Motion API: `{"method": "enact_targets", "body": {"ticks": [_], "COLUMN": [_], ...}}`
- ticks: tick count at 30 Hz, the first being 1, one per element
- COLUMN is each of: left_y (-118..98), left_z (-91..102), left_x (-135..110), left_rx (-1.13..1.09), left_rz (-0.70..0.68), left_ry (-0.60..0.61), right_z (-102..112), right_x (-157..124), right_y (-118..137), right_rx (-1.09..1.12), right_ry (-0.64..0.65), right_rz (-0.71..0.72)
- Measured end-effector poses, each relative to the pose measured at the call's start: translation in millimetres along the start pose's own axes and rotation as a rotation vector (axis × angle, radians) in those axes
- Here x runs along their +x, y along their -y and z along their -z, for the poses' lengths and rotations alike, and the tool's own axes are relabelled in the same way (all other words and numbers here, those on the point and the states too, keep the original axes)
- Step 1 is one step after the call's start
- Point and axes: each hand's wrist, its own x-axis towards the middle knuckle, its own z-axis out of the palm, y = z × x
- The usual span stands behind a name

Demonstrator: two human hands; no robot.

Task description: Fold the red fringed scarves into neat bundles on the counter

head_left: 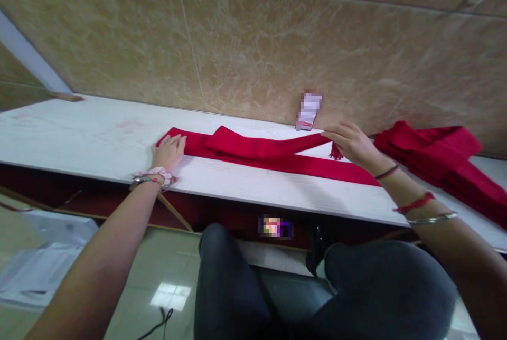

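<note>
A long red cloth strip lies along the white table, folded over itself on the left and running to the right beneath my right forearm. My left hand rests with its fingers laid on the strip's left end, pressing it to the tabletop. Between the thumb and fingers of my right hand, the upper layer's right end is pinched and raised slightly off the table. A red tassel hangs just below that hand. The fingertips of my right hand are partly hidden by the cloth.
A heap of folded red cloth sits at the right of the narrow white table. Against the marbled wall leans a blurred-out phone-like object. White packages lie on the floor at left, near a black cable.
</note>
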Motion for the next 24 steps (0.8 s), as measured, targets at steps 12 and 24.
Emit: {"method": "enact_targets", "body": {"ticks": [12, 24], "left_y": [-20, -143], "left_z": [7.0, -22.8], "left_x": [8, -7], "left_rx": [0.202, 0.213], "left_rz": [-0.136, -0.800], "left_ry": [-0.111, 0.443], "right_z": [-38, -24], "right_x": [-116, -96], "right_y": [-16, -9], "right_rx": [-0.029, -0.179], "right_ry": [0.192, 0.133], "right_rz": [-0.148, -0.537]}}
